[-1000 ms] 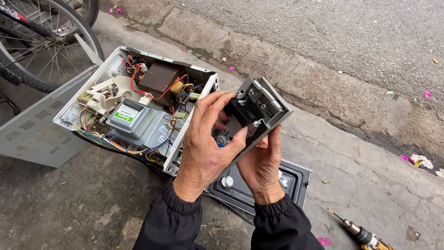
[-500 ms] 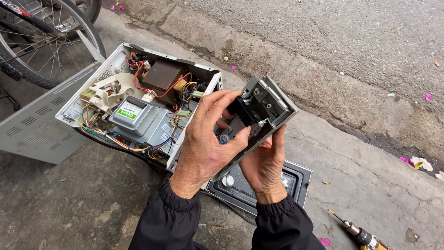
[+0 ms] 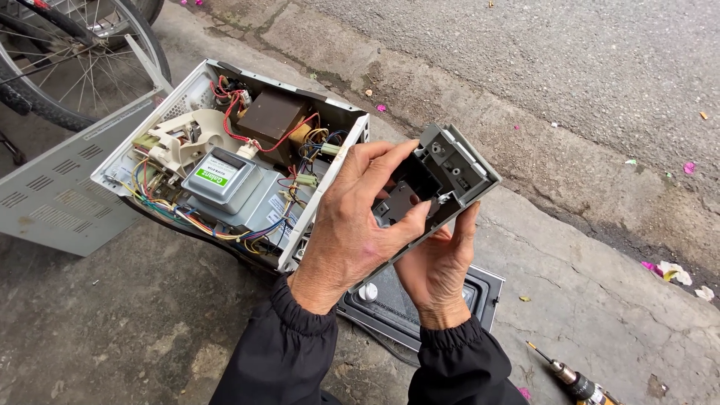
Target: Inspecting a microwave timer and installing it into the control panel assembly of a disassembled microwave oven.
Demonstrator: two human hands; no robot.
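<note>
A white metal appliance casing lies opened on the grey concrete pavement, its wires, brown transformer block and silver box exposed; a detached white vented cover panel lies beside it, under a bicycle wheel. A dark door with a window lies flat below the hands. Raised above it is a grey plastic control panel housing — the left hand clasps it from the front, fingers curled over its inner face, while the right hand cradles it from beneath. A screwdriver lies on the pavement, near the right sleeve.
</note>
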